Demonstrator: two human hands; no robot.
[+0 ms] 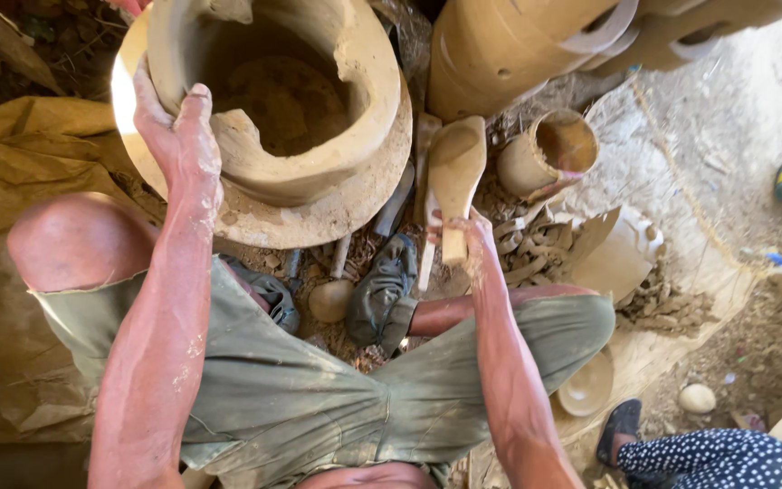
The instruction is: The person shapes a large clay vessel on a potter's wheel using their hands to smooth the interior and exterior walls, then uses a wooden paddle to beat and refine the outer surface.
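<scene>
Head view: a large unfired clay pot (319,127), wide-mouthed w/ thick uneven rim, is seen from above on a round clay-caked base disc (319,217), upper centre-left of frame. The left hand (178,136) is pressed on the pot's outer wall at its left side, fingers spread flat upward, not closed around anything. The right hand (463,240) is clamped on the handle of a wooden paddle (456,172), blade pointing up, held just right of the pot & apart from it. A small clay cup (549,149) lies tilted near the paddle, w/ clay scraps (531,249) below it. A round stone (330,301) rests on the ground btwn the person's knees. At lower right, another person's sandalled foot (622,430) is seen.
</scene>
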